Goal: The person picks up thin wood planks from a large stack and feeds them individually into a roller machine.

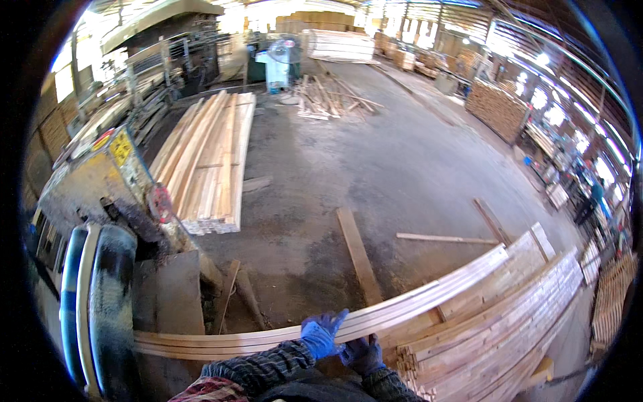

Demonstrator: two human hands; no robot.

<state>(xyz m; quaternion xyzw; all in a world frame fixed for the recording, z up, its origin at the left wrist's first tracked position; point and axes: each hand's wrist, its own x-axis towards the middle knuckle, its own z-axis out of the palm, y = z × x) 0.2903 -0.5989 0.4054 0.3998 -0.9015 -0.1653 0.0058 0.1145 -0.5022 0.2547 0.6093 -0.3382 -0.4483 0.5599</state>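
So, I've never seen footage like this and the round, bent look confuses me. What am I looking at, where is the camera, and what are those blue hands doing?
The camera sits on a person's head and looks down and ahead through a very wide lens, so straight edges curve and the corners go black. The two forearms rising from the bottom edge are that person's own. Both hands wear blue gloves: the left hand grips a few long pale wooden strips, its fingers curled over their top edge, and the right hand holds them lower down, right beside it. The strips run from a dusty machine on the left across to a big stack of boards on the right. Beyond lies a concrete floor with another lumber pile and loose planks.
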